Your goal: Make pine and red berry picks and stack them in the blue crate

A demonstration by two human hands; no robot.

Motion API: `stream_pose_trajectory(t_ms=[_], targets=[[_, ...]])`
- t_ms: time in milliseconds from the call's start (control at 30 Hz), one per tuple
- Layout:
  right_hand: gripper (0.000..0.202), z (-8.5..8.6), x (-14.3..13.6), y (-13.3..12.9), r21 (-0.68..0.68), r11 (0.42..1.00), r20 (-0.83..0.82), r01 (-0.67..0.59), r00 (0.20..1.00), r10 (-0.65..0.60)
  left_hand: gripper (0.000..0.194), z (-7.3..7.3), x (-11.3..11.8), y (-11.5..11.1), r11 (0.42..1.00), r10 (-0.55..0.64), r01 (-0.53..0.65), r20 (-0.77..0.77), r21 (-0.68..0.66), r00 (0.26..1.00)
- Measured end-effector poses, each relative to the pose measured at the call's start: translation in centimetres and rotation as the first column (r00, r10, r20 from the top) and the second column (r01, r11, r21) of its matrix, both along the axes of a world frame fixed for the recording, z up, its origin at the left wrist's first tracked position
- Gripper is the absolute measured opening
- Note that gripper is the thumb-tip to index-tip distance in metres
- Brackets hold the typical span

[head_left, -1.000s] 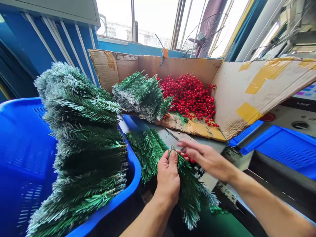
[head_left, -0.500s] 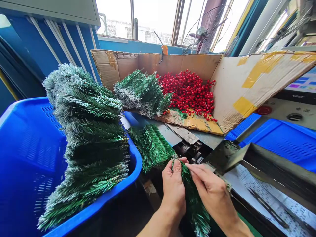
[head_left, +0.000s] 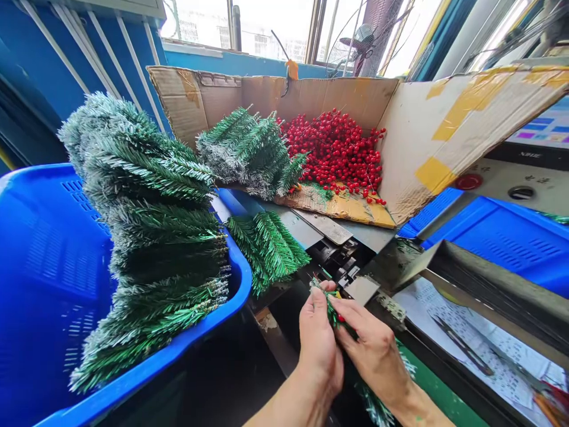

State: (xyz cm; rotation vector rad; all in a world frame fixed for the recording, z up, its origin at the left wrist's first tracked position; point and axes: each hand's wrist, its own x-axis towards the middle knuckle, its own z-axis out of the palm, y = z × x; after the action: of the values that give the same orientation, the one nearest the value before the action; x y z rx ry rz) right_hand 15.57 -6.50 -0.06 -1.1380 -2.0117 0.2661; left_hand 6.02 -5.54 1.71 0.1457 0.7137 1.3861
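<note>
My left hand (head_left: 317, 335) is closed round the stem end of an artificial pine sprig (head_left: 377, 406), thumb on top. Beside it, my right hand (head_left: 371, 341) grips the same sprig with bent fingers. A red berry (head_left: 341, 318) and a small yellow bit show between the hands. Thin stem tips stick out above my left thumb, while the sprig's frosted lower end hangs below my right hand, partly hidden by it. Just beyond the hands, green pine sprigs (head_left: 275, 246) lie on the machine. Metal machine parts (head_left: 349, 267) sit right past my fingertips.
A blue basket (head_left: 248, 290) at left carries stacked frosted pine sprigs (head_left: 169, 225). Behind, an open cardboard box (head_left: 413, 142) holds red berry stems (head_left: 333, 151) and more pine sprigs (head_left: 249, 151). At right are a metal trough (head_left: 484, 296), tweezers (head_left: 462, 344) and a control panel (head_left: 502, 178).
Both hands have drawn slightly down, away from the sprigs on the machine. A red berry and a yellow bit now show between them. The view has shifted a little.
</note>
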Motion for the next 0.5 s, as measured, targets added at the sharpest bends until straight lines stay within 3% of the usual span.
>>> stream_pose_trajectory(t_ms=[133,267,367,433,500], targets=[[0.047,0.5,0.0,-0.4,-0.002,0.994,0.080,-0.112,0.991,0.111,0.055,-0.2,0.3,0.0,0.991,0.064,-0.086,-0.199,-0.102,0.978],[0.048,1.3,0.4,-0.6,0.019,0.990,0.142,-0.139,0.981,0.135,0.054,-0.2,0.2,0.2,0.988,0.029,-0.040,-0.074,-0.149,0.997],[0.042,2.4,2.5,0.4,0.044,0.998,0.236,-0.046,0.971,0.034,0.052,-0.5,-0.3,0.2,0.986,-0.169,0.169,-0.087,-0.008,0.982],[0.038,3.1,4.5,1.7,0.095,0.993,0.333,0.075,0.938,-0.102,0.049,-1.2,-0.7,0.1,0.962,-0.256,0.271,-0.252,0.028,0.933],[0.037,3.5,6.1,3.3,0.153,0.972,0.451,0.177,0.863,-0.228,0.046,-2.3,-0.8,0.0,0.957,-0.273,0.291,-0.399,-0.017,0.875]])
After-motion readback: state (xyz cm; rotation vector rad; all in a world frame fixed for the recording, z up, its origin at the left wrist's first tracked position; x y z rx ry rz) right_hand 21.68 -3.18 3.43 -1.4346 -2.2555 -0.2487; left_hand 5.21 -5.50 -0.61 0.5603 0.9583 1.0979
